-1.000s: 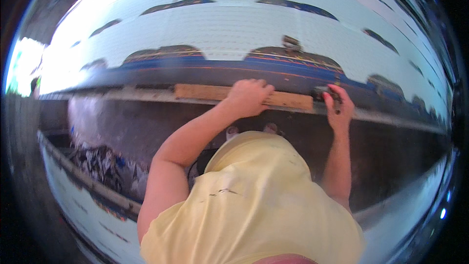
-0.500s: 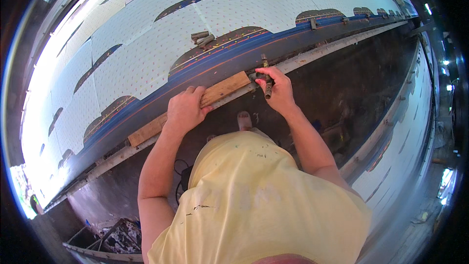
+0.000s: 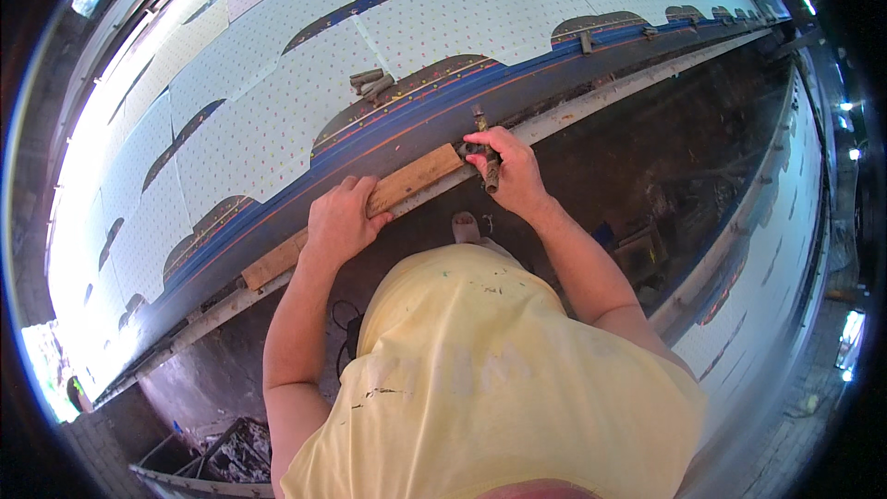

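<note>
A long wooden board [image 3: 416, 179] lies along the pale rail [image 3: 564, 117] at the near edge of a long table. My left hand [image 3: 342, 220] is wrapped over the board's middle, its thumb on the near side. At the board's right end, my right hand [image 3: 514, 174] grips a rusty metal clamp-like piece with a crosswise bar [image 3: 492, 172]. The fingers and thumb pinch around its darker middle. The bar's near end hangs over the rail, and its far end points toward the table. My fingers partly hide where the clamp-like piece meets the board.
White dotted sheets [image 3: 268, 115] with curved cut-outs cover the table, over a blue striped border [image 3: 407, 106]. Several small grey-brown pieces [image 3: 373, 85] lie on them. A second sheeted table [image 3: 767, 268] stands at the right. Behind my left elbow is a dark open-framed bin [image 3: 217, 453].
The whole view has shifted slightly. My right hand and the clamp-like piece have moved a little left, closer to the board's end. My left hand keeps its grip on the board.
</note>
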`<state>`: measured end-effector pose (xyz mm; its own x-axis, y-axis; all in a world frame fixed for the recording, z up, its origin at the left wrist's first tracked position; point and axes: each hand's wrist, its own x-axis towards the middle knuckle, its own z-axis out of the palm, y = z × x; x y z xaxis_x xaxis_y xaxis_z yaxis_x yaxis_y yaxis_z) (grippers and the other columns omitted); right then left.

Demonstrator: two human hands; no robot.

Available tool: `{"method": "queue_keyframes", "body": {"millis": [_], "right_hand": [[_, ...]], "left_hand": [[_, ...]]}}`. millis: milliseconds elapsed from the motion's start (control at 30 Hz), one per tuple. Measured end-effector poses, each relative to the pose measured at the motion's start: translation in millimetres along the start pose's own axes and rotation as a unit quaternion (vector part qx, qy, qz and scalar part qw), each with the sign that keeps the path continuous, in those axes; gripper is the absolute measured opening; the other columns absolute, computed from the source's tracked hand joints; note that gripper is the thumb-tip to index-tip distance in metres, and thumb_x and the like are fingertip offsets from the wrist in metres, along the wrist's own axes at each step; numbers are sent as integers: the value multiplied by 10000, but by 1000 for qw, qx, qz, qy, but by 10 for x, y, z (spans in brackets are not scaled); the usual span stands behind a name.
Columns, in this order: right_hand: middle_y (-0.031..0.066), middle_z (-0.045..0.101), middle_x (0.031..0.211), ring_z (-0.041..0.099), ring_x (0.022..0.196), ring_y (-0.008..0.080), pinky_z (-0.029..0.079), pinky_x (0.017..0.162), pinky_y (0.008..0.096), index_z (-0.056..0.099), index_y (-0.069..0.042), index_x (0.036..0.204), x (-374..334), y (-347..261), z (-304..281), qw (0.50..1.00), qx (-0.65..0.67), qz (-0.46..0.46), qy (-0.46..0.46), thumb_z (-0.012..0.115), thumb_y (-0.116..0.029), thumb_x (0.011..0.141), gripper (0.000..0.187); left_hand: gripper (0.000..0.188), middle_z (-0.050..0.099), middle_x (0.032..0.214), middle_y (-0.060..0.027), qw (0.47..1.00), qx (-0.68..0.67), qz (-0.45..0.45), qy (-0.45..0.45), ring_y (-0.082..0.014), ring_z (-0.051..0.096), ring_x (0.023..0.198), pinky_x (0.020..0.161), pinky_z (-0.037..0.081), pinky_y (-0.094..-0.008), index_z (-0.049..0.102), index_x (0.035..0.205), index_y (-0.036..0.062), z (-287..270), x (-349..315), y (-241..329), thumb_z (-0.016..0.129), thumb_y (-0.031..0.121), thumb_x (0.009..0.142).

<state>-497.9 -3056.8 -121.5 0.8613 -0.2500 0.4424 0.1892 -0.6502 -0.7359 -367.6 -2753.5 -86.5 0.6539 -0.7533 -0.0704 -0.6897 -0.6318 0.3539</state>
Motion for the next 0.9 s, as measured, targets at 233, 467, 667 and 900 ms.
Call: {"method": "queue_keyframes", "body": {"millis": [233,467,667,900], "right_hand": [[177,754,1113,755,1023,412,618,871,470,741,-45,1287,13,12,-1,1000,11,-3,-22,853,65,927,393],[180,746,1127,749,1003,406,615,872,457,739,-48,1304,-41,43,56,1000,4,-10,-15,829,95,930,411],[183,753,1161,753,1040,408,613,891,457,742,-53,1335,-47,106,40,999,-5,6,-50,809,102,941,428],[185,762,1177,760,1063,413,617,913,454,743,-61,1391,-84,54,29,999,-30,-9,-39,777,108,950,473]], "left_hand": [[614,756,1146,-133,1000,-4,2,7,-388,777,1075,892,635,-515,728,1362,123,17,-16,-6,965,397,866],[607,750,1128,-128,1000,-13,3,8,-389,775,1068,889,629,-512,730,1364,137,5,-32,-13,970,374,859],[649,751,1188,-149,1000,-11,10,-5,-407,767,1106,905,627,-526,704,1397,119,-15,28,30,972,357,856],[862,723,1337,-203,990,-43,127,37,-431,737,1233,984,631,-537,513,1629,126,351,686,567,927,202,876]]}}
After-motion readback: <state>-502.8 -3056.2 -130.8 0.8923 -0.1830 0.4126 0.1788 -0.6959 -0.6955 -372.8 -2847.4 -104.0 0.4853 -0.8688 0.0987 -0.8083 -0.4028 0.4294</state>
